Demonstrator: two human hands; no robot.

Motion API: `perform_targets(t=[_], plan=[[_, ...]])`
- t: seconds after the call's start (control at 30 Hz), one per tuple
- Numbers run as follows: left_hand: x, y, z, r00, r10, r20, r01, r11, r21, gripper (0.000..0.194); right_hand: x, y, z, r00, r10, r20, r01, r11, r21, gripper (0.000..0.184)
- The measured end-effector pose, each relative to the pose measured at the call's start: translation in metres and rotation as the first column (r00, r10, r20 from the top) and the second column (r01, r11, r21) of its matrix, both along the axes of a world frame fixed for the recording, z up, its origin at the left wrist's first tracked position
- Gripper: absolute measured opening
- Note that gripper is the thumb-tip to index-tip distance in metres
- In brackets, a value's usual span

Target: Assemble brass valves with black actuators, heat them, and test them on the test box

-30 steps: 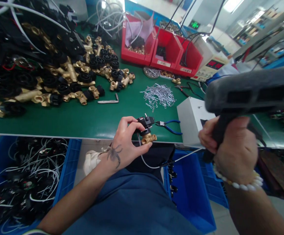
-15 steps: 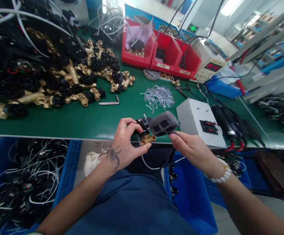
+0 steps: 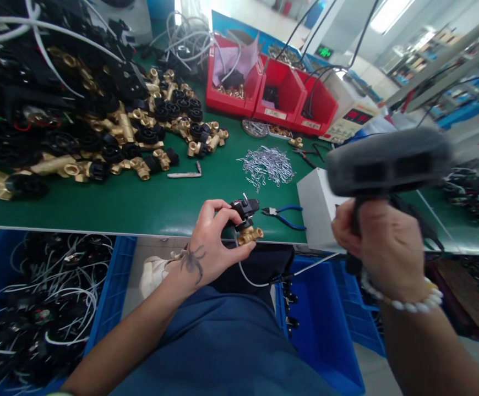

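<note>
My left hand [image 3: 208,245] is closed round a brass valve [image 3: 250,236] with a black actuator housing [image 3: 244,208] on top, held at the bench's front edge. A small metal pin sticks up from the housing, and a pale cable [image 3: 250,279] hangs beneath. My right hand [image 3: 382,242], raised on the right, grips the dark handle of a grey hammer-shaped tool [image 3: 388,165] with rectangular recesses in its head; motion blurs it, and its exact kind is unclear. Blue-handled cutting pliers [image 3: 287,216] lie just right of the valve.
Brass valves with black caps [image 3: 119,126] crowd the left. A heap of metal clips [image 3: 268,166] and a hex key [image 3: 185,174] lie midbench. Red bins [image 3: 278,91] stand behind. A white box [image 3: 320,203] sits at right; blue crates [image 3: 113,286] flank my lap.
My right hand has moved right and closer to the camera with the grey tool, away from the valve. The blue-handled pliers are now uncovered. My left hand stays in place.
</note>
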State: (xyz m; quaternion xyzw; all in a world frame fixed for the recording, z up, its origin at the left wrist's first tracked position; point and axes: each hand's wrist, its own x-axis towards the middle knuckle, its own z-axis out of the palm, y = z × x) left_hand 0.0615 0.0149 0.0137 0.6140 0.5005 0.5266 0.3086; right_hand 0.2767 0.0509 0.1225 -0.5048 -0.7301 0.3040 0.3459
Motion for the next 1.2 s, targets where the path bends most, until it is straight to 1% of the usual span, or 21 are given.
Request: perform_targets(t=[0.07, 0.13, 0.2, 0.27, 0.37, 0.4, 0.47, 0.53, 0.57, 0.6, 0.67, 0.73, 0.77, 0.83, 0.9, 0.93, 0.97, 1.03, 1.1, 1.13, 1.2], plan=[[0.000, 0.001, 0.000, 1.000, 0.001, -0.012, -0.001, 1.000, 0.009, 0.031, -0.001, 0.000, -0.003, 0.998, -0.012, -0.055, 0.013, 1.000, 0.016, 0.052], [0.000, 0.001, -0.001, 1.000, 0.015, -0.024, -0.014, 1.000, 0.018, 0.032, -0.004, 0.001, -0.008, 0.979, 0.099, 0.177, -0.082, 0.992, -0.100, 0.056], [-0.001, 0.001, -0.002, 0.999, 0.035, -0.032, -0.034, 0.999, 0.019, 0.033, -0.006, 0.002, -0.010, 0.903, 0.205, 0.376, -0.138, 0.970, -0.199, 0.058], [-0.001, 0.001, -0.002, 0.999, 0.042, -0.028, -0.042, 0.999, 0.021, 0.036, -0.004, 0.003, -0.008, 0.941, 0.147, 0.303, -0.108, 0.984, -0.142, 0.056], [0.000, 0.003, -0.004, 0.999, 0.025, -0.029, -0.024, 0.999, 0.023, 0.060, -0.001, 0.003, -0.005, 0.998, -0.015, -0.066, 0.017, 0.999, 0.035, 0.051], [0.000, 0.003, -0.005, 0.999, 0.017, -0.045, -0.016, 1.000, 0.024, 0.070, -0.001, 0.003, -0.005, 0.995, -0.010, -0.099, 0.015, 0.999, 0.047, 0.051], [0.000, 0.005, -0.006, 0.996, 0.013, -0.089, -0.010, 0.999, 0.031, 0.076, -0.003, 0.003, -0.008, 0.994, 0.080, 0.076, -0.080, 0.997, -0.007, 0.054], [-0.001, 0.006, -0.007, 0.993, 0.023, -0.114, -0.018, 0.999, 0.046, 0.073, -0.005, 0.004, -0.009, 0.919, 0.211, 0.332, -0.175, 0.975, -0.135, 0.057], [-0.001, 0.006, -0.008, 0.993, 0.025, -0.114, -0.020, 0.999, 0.050, 0.072, -0.005, 0.005, -0.009, 0.890, 0.236, 0.391, -0.186, 0.969, -0.162, 0.057], [-0.001, 0.006, -0.008, 0.994, 0.022, -0.111, -0.016, 0.998, 0.054, 0.072, -0.004, 0.005, -0.007, 0.901, 0.219, 0.373, -0.176, 0.973, -0.148, 0.056], [-0.001, 0.007, -0.008, 0.995, 0.004, -0.102, 0.001, 0.998, 0.055, 0.072, -0.002, 0.005, -0.005, 0.982, 0.105, 0.157, -0.101, 0.994, -0.031, 0.052], [-0.001, 0.007, -0.007, 0.995, -0.009, -0.100, 0.014, 0.999, 0.051, 0.072, -0.001, 0.004, -0.006, 0.995, 0.015, -0.096, -0.010, 0.998, 0.055, 0.052], [-0.002, 0.007, -0.007, 0.995, -0.008, -0.101, 0.013, 0.999, 0.051, 0.072, -0.002, 0.004, -0.008, 0.994, 0.017, -0.106, -0.012, 0.999, 0.045, 0.053], [-0.002, 0.008, -0.007, 0.995, 0.002, -0.103, 0.004, 0.999, 0.054, 0.072, -0.006, 0.004, -0.011, 0.988, 0.103, 0.114, -0.096, 0.994, -0.059, 0.059], [-0.002, 0.008, -0.008, 0.995, 0.007, -0.098, -0.001, 0.998, 0.062, 0.072, -0.008, 0.005, -0.011, 0.907, 0.212, 0.364, -0.157, 0.972, -0.174, 0.061], [-0.003, 0.008, -0.008, 0.995, 0.006, -0.095, 0.000, 0.998, 0.064, 0.072, -0.007, 0.005, -0.010, 0.891, 0.218, 0.398, -0.160, 0.972, -0.174, 0.060], [-0.002, 0.009, -0.008, 0.996, 0.001, -0.092, 0.005, 0.998, 0.065, 0.072, -0.006, 0.005, -0.008, 0.915, 0.187, 0.356, -0.147, 0.980, -0.136, 0.058], [-0.002, 0.009, -0.009, 0.996, -0.014, -0.090, 0.020, 0.998, 0.066, 0.071, -0.004, 0.005, -0.005, 0.988, 0.089, 0.127, -0.088, 0.996, -0.015, 0.055], [-0.002, 0.010, -0.009, 0.995, -0.023, -0.093, 0.029, 0.998, 0.062, 0.071, -0.003, 0.004, -0.006, 0.999, 0.036, 0.001, -0.036, 0.999, 0.037, 0.056], [-0.002, 0.011, -0.009, 0.995, -0.023, -0.096, 0.029, 0.998, 0.062, 0.070, -0.004, 0.004, -0.007, 0.997, 0.046, 0.058, -0.047, 0.999, 0.015, 0.057], [-0.002, 0.011, -0.008, 0.995, -0.011, -0.100, 0.017, 0.998, 0.062, 0.070, -0.007, 0.005, -0.009, 0.938, 0.128, 0.321, -0.107, 0.991, -0.082, 0.060]])
